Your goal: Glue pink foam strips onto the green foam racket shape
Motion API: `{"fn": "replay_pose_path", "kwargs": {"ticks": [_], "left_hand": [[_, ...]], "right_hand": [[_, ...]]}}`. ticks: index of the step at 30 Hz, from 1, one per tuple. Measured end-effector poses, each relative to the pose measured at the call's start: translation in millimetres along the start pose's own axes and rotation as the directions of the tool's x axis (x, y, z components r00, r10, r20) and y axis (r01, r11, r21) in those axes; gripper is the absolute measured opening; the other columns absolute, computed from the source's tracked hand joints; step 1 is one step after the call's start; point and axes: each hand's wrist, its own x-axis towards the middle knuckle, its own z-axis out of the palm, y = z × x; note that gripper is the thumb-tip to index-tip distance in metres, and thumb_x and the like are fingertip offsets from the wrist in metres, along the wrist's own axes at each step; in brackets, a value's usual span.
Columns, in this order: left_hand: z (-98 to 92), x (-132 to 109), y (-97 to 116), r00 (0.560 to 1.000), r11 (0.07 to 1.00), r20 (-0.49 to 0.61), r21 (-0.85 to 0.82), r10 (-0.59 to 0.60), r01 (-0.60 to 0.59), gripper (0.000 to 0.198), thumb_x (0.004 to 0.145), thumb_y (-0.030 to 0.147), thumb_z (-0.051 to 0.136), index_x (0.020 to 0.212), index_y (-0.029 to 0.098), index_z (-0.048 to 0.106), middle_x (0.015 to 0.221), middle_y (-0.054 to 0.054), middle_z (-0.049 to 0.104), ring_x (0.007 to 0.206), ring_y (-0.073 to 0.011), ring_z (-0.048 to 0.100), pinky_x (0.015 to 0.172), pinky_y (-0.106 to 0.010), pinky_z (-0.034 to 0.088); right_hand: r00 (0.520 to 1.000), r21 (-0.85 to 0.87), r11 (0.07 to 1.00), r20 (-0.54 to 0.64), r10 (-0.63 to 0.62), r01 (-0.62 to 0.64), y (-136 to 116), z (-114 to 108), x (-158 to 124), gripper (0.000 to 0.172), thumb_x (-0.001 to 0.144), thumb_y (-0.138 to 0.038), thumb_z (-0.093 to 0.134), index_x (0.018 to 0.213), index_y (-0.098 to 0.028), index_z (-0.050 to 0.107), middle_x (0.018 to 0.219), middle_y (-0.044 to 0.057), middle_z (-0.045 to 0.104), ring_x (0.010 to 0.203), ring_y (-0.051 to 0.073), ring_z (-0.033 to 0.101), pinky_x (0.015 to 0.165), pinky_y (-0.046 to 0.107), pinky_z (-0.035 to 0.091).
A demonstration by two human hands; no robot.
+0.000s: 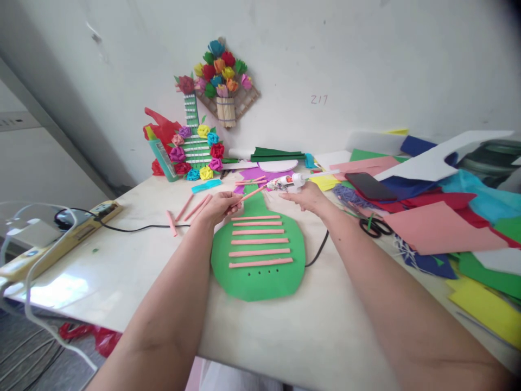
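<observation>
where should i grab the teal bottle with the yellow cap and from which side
Probably best gripped around the middle of the teal bottle, coming from the front left: it leans with its yellow cap up and to the left, paper flowers crowd its right side, and red plastic shows behind it.

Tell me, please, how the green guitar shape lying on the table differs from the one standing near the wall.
The lying shape is flat with pink strips; the standing shape is upright with white strips. Flowers edge the standing shape, but not the lying shape. Both are green.
</observation>
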Motion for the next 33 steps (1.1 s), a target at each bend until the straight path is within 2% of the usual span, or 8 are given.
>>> {"fn": "replay_pose_path", "kwargs": {"ticks": [7,16,28,33], "left_hand": [[0.8,1,0,1.000,1.000,0.014,-0.008,-0.002,0.002,0.027,0.070,0.034,0.063,0.060,0.011,0.053,0.047,0.001,0.049,0.037,-0.0016,0.036,0.034,-0.016,0.019],[2.5,1,1,1.000,1.000,0.006,-0.005,-0.010,0.010,0.027,0.069,0.035,0.063,0.060,0.011,0.053,0.046,0.001,0.050,0.037,-0.0019,0.037,0.034,-0.016,0.019],[2.4,1,1,1.000,1.000,-0.014,-0.015,-0.006,0.006,0.027,0.068,0.034,0.064,0.060,0.011,0.054,0.048,0.000,0.051,0.037,-0.0019,0.037,0.033,-0.016,0.019],[2.3,0,0,1.000,1.000,-0.004,-0.030,-0.008,0.008,0.026,0.069,0.033,0.064,0.061,0.011,0.054,0.048,0.001,0.050,0.037,-0.0018,0.037,0.033,-0.015,0.019]], "right_hand": [[0.999,-0.058,0.997,0.010,-0.050,0.051,-2,4,1,0.041,0.061,-0.055,0.061,0.076,-0.016,0.063,0.059,0.004,0.060,0.045,0.014,0.055,0.044,0.024,0.044],[0.993,-0.093,0.989,0.039,-0.110,0.113,-9,7,-3,0.040,0.062,-0.052,0.061,0.079,-0.016,0.065,0.071,0.007,0.064,0.064,0.019,0.061,0.051,0.026,0.046],[0.999,-0.050,0.998,-0.024,-0.043,0.042,11,-3,7,0.042,0.062,-0.054,0.062,0.079,-0.016,0.064,0.062,0.004,0.061,0.045,0.014,0.054,0.047,0.026,0.045],[0.998,-0.027,0.999,-0.041,-0.048,0.046,11,-5,6,0.041,0.062,-0.053,0.061,0.080,-0.016,0.064,0.061,0.002,0.061,0.040,0.012,0.051,0.046,0.025,0.044]]}}
